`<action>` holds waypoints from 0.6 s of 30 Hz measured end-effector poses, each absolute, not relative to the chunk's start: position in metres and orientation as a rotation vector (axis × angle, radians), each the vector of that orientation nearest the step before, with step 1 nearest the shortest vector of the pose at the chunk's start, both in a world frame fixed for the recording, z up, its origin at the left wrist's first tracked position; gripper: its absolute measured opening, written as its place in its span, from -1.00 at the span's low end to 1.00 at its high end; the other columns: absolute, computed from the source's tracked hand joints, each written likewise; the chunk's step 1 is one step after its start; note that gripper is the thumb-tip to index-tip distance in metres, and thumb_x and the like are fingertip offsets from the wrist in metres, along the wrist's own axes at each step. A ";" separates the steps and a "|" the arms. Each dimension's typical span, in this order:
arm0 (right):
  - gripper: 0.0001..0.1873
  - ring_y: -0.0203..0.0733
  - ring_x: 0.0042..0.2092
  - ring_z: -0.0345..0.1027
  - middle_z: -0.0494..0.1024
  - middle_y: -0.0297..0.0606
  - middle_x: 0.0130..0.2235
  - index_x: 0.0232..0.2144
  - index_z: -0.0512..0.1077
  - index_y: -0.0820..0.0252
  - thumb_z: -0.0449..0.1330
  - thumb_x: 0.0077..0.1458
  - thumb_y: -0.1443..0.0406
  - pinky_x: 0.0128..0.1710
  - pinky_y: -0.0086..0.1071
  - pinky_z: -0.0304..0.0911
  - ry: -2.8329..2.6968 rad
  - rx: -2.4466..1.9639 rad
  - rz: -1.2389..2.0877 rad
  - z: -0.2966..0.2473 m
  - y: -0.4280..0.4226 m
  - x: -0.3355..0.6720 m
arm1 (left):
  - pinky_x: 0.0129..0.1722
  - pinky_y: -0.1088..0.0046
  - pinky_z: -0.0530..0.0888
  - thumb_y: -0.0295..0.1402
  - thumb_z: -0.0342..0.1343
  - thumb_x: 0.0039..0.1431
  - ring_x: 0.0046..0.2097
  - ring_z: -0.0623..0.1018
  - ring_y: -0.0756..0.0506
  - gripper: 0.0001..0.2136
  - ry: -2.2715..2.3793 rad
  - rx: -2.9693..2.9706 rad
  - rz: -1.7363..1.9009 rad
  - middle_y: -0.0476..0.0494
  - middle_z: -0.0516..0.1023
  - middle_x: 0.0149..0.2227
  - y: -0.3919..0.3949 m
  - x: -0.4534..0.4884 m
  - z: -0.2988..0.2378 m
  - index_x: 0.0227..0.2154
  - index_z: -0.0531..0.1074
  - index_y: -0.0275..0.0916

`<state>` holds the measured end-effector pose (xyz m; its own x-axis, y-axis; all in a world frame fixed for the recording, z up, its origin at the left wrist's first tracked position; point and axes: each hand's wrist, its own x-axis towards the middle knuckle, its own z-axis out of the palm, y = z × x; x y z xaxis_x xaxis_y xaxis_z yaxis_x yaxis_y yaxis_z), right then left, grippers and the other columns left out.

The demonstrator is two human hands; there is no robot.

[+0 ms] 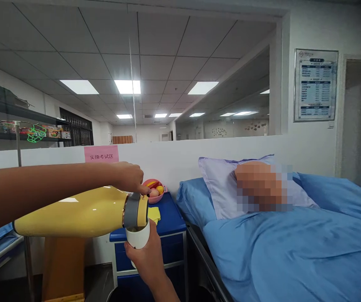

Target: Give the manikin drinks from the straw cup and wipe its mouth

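A yellow thermos jug with a grey collar lies almost level in the air, its spout end over the rim of a white cup. My left hand is closed at the top of the jug near the lid, one finger at the lid's edge; the handle is hidden behind my hand and forearm. Below, my right hand is wrapped round the cup, thumb on its near left side. The cup is slightly tilted, and its contents are hard to make out.
Behind the cup stands a blue bedside cabinet with a pink fruit basket and a yellow cloth. To the right, a manikin-like figure, its head blurred, lies on a pillow under a blue quilt. A metal pole rises at left.
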<state>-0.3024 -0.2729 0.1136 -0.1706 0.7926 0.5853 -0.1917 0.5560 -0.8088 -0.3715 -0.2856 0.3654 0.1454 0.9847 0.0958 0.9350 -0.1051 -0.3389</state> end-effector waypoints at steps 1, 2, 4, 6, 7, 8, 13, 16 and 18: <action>-0.48 -0.14 -0.32 0.41 0.52 -0.35 -0.29 -0.16 0.31 0.09 0.30 -0.26 0.38 -0.33 -0.32 0.33 -1.497 -0.539 0.948 0.114 -0.274 -0.303 | -0.48 0.32 0.20 0.17 0.06 -0.06 -0.57 0.30 -0.05 -0.45 -1.857 -2.109 0.236 -0.20 0.35 -0.64 -0.287 -0.371 0.365 -0.81 0.36 -0.24; -0.48 -0.14 -0.32 0.42 0.52 -0.35 -0.28 -0.15 0.31 0.09 0.30 -0.26 0.38 -0.33 -0.32 0.34 -1.496 -0.538 0.944 0.114 -0.276 -0.303 | -0.48 0.32 0.19 0.16 0.06 -0.05 -0.57 0.29 -0.05 -0.45 -1.858 -2.105 0.248 -0.19 0.34 -0.64 -0.288 -0.371 0.365 -0.81 0.35 -0.24; -0.47 -0.13 -0.31 0.42 0.53 -0.34 -0.28 -0.15 0.32 0.09 0.30 -0.26 0.37 -0.34 -0.32 0.34 -1.493 -0.537 0.936 0.114 -0.278 -0.305 | -0.49 0.31 0.19 0.15 0.07 -0.06 -0.58 0.28 -0.05 -0.46 -1.859 -2.099 0.234 -0.20 0.34 -0.64 -0.289 -0.371 0.365 -0.81 0.34 -0.23; -0.49 -0.13 -0.33 0.43 0.53 -0.34 -0.30 -0.16 0.32 0.08 0.31 -0.25 0.36 -0.38 -0.34 0.34 -1.496 -0.540 0.948 0.113 -0.279 -0.307 | -0.50 0.32 0.19 0.15 0.11 -0.10 -0.59 0.28 -0.05 -0.47 -1.873 -2.098 0.176 -0.20 0.35 -0.63 -0.290 -0.373 0.363 -0.82 0.33 -0.23; -0.49 -0.13 -0.35 0.43 0.53 -0.35 -0.31 -0.16 0.32 0.08 0.31 -0.25 0.36 -0.40 -0.35 0.33 -1.498 -0.543 0.956 0.112 -0.279 -0.308 | -0.51 0.32 0.19 0.14 0.13 -0.12 -0.59 0.28 -0.05 -0.48 -1.883 -2.100 0.148 -0.20 0.35 -0.64 -0.290 -0.373 0.363 -0.82 0.33 -0.23; -0.49 -0.13 -0.36 0.43 0.54 -0.35 -0.31 -0.16 0.32 0.09 0.31 -0.26 0.35 -0.41 -0.35 0.33 -1.499 -0.547 0.963 0.111 -0.279 -0.309 | -0.51 0.33 0.19 0.14 0.15 -0.14 -0.60 0.28 -0.04 -0.49 -1.888 -2.102 0.129 -0.18 0.34 -0.65 -0.290 -0.374 0.362 -0.83 0.33 -0.22; -0.44 -0.13 -0.32 0.43 0.54 -0.34 -0.28 -0.14 0.32 0.09 0.31 -0.28 0.37 -0.34 -0.33 0.36 -1.490 -0.531 0.982 0.106 -0.278 -0.316 | -0.54 0.35 0.16 0.10 0.19 -0.16 -0.64 0.20 0.00 -0.49 -1.870 -2.111 0.120 -0.10 0.22 -0.74 -0.291 -0.378 0.359 -0.88 0.27 -0.21; -0.45 -0.13 -0.30 0.44 0.55 -0.33 -0.27 -0.14 0.31 0.09 0.32 -0.27 0.37 -0.31 -0.32 0.37 -1.512 -0.544 0.982 0.105 -0.278 -0.318 | -0.54 0.35 0.16 0.09 0.21 -0.17 -0.64 0.19 0.00 -0.48 -1.862 -2.129 0.109 -0.09 0.20 -0.75 -0.291 -0.381 0.357 -0.89 0.25 -0.20; -0.46 -0.13 -0.31 0.44 0.55 -0.33 -0.28 -0.15 0.31 0.09 0.32 -0.27 0.37 -0.31 -0.32 0.36 -1.520 -0.547 0.973 0.104 -0.279 -0.320 | -0.53 0.35 0.16 0.08 0.21 -0.17 -0.64 0.20 -0.01 -0.49 -1.864 -2.127 0.098 -0.08 0.18 -0.76 -0.291 -0.384 0.356 -0.89 0.25 -0.20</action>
